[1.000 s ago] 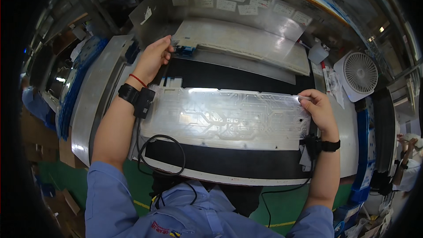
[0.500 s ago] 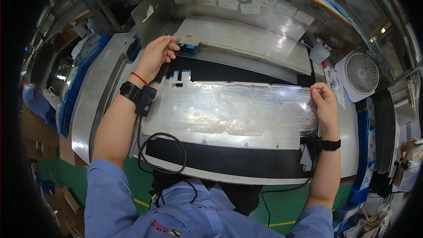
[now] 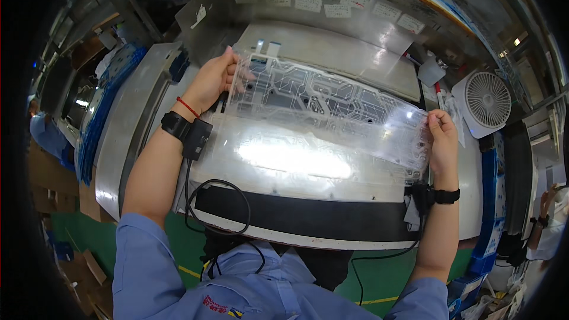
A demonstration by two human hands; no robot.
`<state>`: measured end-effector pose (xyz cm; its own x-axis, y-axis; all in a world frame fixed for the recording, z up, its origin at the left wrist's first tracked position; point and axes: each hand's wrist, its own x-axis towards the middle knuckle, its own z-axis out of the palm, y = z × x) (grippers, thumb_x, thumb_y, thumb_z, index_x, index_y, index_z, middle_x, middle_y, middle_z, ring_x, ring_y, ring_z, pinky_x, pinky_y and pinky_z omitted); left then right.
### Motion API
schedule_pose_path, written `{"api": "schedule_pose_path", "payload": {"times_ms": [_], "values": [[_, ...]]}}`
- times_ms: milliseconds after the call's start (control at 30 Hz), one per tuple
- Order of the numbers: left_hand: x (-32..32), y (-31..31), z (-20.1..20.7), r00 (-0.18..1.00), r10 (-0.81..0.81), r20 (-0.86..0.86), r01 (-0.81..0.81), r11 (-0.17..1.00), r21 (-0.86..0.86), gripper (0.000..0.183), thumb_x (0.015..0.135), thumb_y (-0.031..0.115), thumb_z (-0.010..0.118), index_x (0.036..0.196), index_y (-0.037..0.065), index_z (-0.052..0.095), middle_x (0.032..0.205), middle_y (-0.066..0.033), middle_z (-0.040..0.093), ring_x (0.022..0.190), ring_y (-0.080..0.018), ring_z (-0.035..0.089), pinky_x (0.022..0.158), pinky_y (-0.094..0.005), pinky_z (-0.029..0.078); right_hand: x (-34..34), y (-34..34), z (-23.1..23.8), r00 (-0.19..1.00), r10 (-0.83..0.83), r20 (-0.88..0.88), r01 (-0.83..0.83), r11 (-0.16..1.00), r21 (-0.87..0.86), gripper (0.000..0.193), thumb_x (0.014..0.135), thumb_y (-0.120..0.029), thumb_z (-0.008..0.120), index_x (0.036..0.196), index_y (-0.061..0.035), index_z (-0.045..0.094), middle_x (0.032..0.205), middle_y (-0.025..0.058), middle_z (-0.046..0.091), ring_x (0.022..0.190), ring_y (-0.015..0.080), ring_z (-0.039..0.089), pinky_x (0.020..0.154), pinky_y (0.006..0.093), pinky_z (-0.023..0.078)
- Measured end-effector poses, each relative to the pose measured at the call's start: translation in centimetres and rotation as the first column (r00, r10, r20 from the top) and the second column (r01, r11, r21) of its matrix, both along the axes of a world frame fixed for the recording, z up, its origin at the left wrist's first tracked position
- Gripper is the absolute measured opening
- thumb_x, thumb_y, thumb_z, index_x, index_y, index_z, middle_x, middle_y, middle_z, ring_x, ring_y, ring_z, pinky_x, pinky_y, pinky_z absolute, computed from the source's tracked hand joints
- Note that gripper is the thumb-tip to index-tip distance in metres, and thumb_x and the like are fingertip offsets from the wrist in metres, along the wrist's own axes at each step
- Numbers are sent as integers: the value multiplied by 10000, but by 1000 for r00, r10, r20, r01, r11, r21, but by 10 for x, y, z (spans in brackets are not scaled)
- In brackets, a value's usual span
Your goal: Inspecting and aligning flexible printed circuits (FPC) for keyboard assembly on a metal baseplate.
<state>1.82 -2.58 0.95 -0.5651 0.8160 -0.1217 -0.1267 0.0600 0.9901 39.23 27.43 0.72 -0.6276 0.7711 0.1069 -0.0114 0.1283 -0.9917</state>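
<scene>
A clear flexible circuit sheet [image 3: 332, 98] with silvery printed traces and two short tail strips is lifted at a tilt over the bench. My left hand [image 3: 214, 83] grips its left end, with some fingers showing through the film. My right hand [image 3: 441, 136] pinches its right end between thumb and fingers. Beneath it lies more of the same clear sheeting [image 3: 261, 181], bright with glare, on a black mat [image 3: 308, 216]. How many layers lie there I cannot tell. Both wrists wear black straps with small devices.
Behind the sheet lies a pale flat panel [image 3: 308, 38] against a metal back plate [image 3: 225, 6] with paper labels. A white fan [image 3: 483, 101] stands at right. A looped black cable [image 3: 249, 207] hangs by the front edge. Metal panels [image 3: 127, 112] stand at left.
The left end of a clear sheet has come up off the sheeting below, and the sheet now slopes away toward the back. My left hand, apart from it before, now holds it.
</scene>
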Motion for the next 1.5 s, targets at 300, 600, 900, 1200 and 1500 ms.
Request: {"api": "schedule_pose_path", "payload": {"times_ms": [300,600,900,1200,1500], "values": [[-4,4,-10,988,23,-153,-25,1000,-5,205,975,231,488,987,46,577,874,-15,633,636,-46,522,577,-169,420,-3,-1,1,997,-75,-17,73,995,-71,138,955,-168,527,994,-54,595,806,-27,569,650,39,483,586,174,381],[-2,4,-6,983,178,40,-181,974,135,209,978,217,478,1006,40,585,864,-2,622,694,-53,531,632,-187,441,-1,1,2,999,-44,9,45,994,-95,191,959,-184,522,988,-23,622,775,-27,599,636,31,509,570,176,388],[-11,2,-12,984,177,12,-177,978,109,204,971,223,485,985,51,593,856,-2,608,707,-65,527,637,-191,430,2,7,-3,997,-66,-41,62,994,-88,189,959,-176,520,976,-15,618,816,-11,620,688,45,545,622,188,418],[-12,0,-13,980,196,35,-200,967,161,213,978,237,459,972,62,580,868,-9,612,714,-74,531,627,-200,416,3,-2,10,999,-35,-28,32,992,-123,191,965,-204,516,927,-29,583,656,-35,518,477,25,387,433,163,259],[-5,0,-5,938,73,339,-234,854,464,332,1007,347,378,953,76,562,881,-31,599,797,-127,558,746,-246,444,-5,-12,18,994,-104,-38,90,961,-260,240,976,-235,494,981,-12,582,738,66,639,579,100,570,515,202,428]]}}
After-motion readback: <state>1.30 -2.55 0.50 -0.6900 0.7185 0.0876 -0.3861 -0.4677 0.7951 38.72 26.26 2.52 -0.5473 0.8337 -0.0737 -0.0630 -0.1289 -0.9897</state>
